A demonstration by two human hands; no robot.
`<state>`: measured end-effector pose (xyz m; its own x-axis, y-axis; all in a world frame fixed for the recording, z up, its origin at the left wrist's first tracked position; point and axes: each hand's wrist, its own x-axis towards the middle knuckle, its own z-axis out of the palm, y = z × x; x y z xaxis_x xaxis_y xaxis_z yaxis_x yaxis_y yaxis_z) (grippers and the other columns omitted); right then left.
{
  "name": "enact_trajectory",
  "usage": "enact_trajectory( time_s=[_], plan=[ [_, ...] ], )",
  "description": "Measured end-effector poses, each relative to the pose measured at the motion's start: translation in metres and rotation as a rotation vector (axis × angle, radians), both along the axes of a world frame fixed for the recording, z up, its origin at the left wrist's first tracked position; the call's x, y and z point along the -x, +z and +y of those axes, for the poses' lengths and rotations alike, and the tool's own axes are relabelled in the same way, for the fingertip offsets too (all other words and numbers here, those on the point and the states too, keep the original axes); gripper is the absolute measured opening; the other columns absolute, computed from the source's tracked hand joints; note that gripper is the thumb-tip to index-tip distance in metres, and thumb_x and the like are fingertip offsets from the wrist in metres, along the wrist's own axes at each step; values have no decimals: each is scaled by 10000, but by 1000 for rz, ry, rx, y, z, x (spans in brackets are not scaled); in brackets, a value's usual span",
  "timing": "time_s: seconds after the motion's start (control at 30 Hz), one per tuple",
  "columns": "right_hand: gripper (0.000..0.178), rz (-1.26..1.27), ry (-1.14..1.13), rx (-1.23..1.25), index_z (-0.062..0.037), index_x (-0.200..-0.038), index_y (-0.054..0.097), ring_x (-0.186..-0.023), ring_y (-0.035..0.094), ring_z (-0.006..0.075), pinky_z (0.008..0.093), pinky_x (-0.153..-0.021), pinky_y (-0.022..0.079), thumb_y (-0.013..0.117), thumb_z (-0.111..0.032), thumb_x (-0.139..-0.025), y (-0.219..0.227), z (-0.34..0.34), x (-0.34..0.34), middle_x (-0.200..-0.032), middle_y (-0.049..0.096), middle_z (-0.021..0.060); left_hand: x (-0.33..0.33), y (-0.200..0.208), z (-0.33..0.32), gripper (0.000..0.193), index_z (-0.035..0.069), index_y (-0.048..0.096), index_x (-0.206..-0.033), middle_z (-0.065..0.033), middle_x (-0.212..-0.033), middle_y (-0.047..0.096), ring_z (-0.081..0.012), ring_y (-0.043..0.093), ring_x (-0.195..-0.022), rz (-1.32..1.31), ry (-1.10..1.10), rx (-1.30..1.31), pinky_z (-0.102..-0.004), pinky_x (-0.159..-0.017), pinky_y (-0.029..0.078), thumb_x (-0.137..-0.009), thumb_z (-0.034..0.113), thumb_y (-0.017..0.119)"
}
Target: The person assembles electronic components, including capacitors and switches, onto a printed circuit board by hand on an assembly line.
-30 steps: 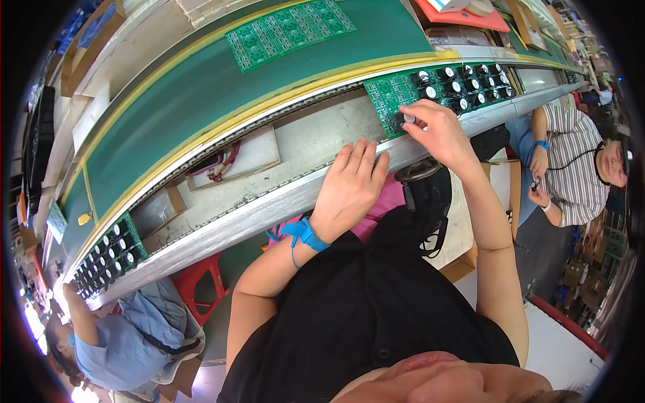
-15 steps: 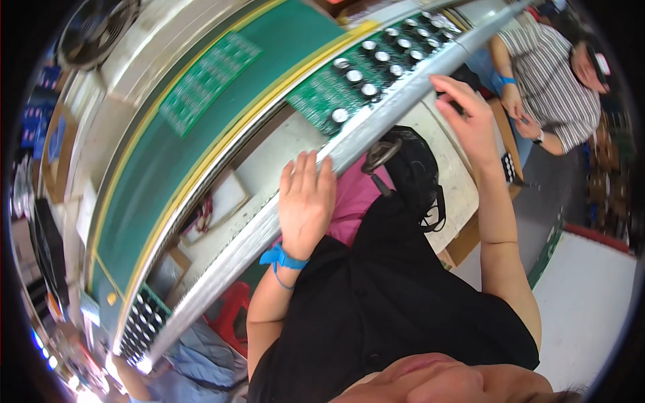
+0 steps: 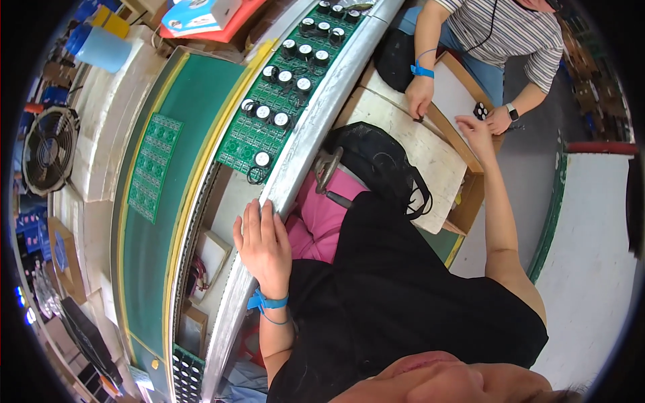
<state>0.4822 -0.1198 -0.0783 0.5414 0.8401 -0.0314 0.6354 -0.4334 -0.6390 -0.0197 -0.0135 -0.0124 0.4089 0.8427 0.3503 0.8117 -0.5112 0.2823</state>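
Note:
My left hand (image 3: 264, 245) lies with its fingers stretched flat over the silver metal rail (image 3: 299, 151) along the conveyor's edge. A blue strap circles that wrist. Out to the right, my right hand (image 3: 478, 140) reaches over the edge of a cardboard box (image 3: 454, 138), its fingers apart. Just beyond its fingers is a small cluster of black parts with white tops (image 3: 480, 111), beside a co-worker's hand (image 3: 498, 121). Left of the rail sits a green circuit board (image 3: 245, 144) carrying several round white-topped black parts with dark wires.
On the green conveyor belt (image 3: 201, 101) lies a bare circuit board (image 3: 155, 168). Another populated board (image 3: 187, 376) is at the lower left. A black mesh bag (image 3: 376, 158) rests by a white tabletop (image 3: 403, 127). The co-worker's other hand (image 3: 420, 94) is above that tabletop. A fan (image 3: 50, 151) stands far left.
The view has turned right, bringing the co-worker and cardboard box nearer. My right hand has moved from beside the rail to the box. My left hand stays on the rail.

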Motion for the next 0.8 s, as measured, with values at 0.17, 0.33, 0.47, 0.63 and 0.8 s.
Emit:
enact_trajectory(
  time_s=[0.17, 0.33, 0.47, 0.63, 0.8],
  plan=[
    [399, 36, 104, 173, -39, -1186, 586, -852, 610, 150, 269, -733, 495, 633, -75, -791, -91, 8, 13, -1012, 654, 122, -1, 0, 0, 236, 27, 607, -1096, -161, -1127, 608, -292, 586, -1039, 19, -3, -8, -439, -964, 390, -867, 75, 572],
    [587, 417, -176, 173, -119, -1315, 499, -878, 584, 175, 294, -709, 496, 645, -60, -749, -123, 43, 40, -1148, 567, 145, -1, -2, -1, 238, 29, 605, -1099, -161, -1129, 608, -291, 590, -1030, 30, 2, -17, -439, -959, 395, -869, 76, 571],
    [566, 122, 46, 4, -102, -1261, 543, -819, 601, 213, 336, -723, 498, 695, -125, -716, -163, 52, 24, -990, 623, 134, -3, -1, 0, 246, 36, 600, -1108, -152, -1131, 609, -283, 592, -1029, 37, 2, -36, -435, -961, 394, -867, 74, 571],
    [384, -29, -9, 204, -53, -1093, 632, -780, 617, 274, 360, -737, 501, 709, -150, -730, -141, 69, 40, -870, 633, 158, -3, -2, 0, 246, 37, 598, -1106, -144, -1127, 612, -277, 592, -1030, 34, 5, -68, -429, -964, 389, -865, 73, 571],
    [375, -392, 201, -184, 4, -1015, 621, -708, 624, 252, 330, -675, 506, 743, -138, -690, -162, 64, 33, -877, 635, 149, -1, -1, -1, 248, 32, 593, -1106, -138, -1129, 613, -283, 577, -1072, 41, 6, -69, -429, -969, 383, -863, 71, 569]
  ],
)
